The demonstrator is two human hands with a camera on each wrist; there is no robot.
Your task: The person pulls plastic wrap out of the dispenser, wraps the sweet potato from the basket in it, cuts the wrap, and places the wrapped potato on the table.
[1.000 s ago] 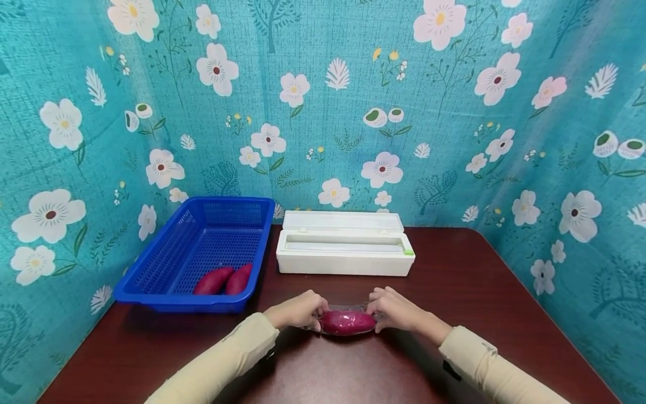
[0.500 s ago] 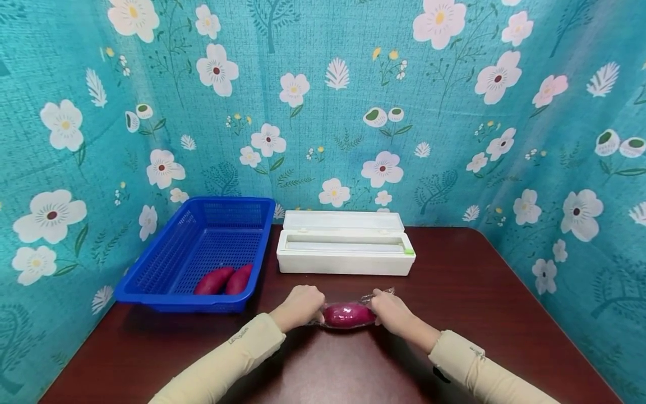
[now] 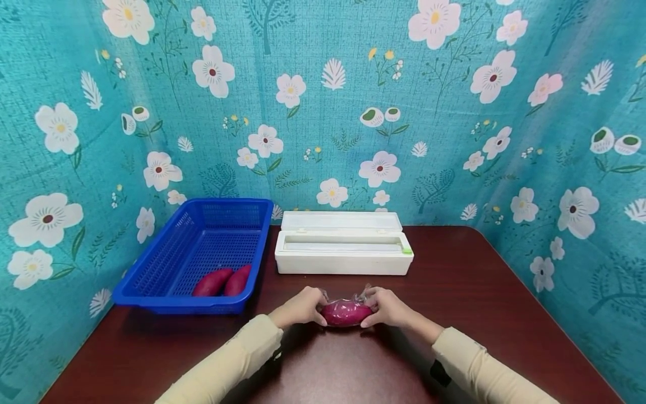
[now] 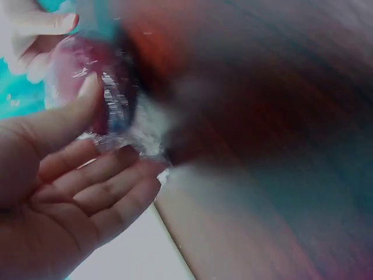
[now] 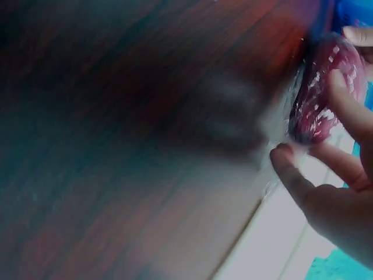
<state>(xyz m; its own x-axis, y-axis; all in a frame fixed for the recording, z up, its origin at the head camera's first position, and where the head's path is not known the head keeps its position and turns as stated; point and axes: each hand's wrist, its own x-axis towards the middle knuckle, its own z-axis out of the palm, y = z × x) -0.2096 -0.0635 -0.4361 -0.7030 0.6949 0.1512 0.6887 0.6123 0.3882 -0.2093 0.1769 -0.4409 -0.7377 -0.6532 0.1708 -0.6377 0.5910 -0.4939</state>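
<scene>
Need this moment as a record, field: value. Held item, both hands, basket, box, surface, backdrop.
held item: dark red sweet potato in clear plastic wrap
left hand: grips its left end
right hand: grips its right end
basket: blue, left of box, two more sweet potatoes inside
box: white, beyond the hands, lid open
surface: dark reddish-brown table
backdrop: teal floral cloth
held item touching table: unclear

Head looks down; wrist views close, sharing tuber [image 5: 319, 96].
</scene>
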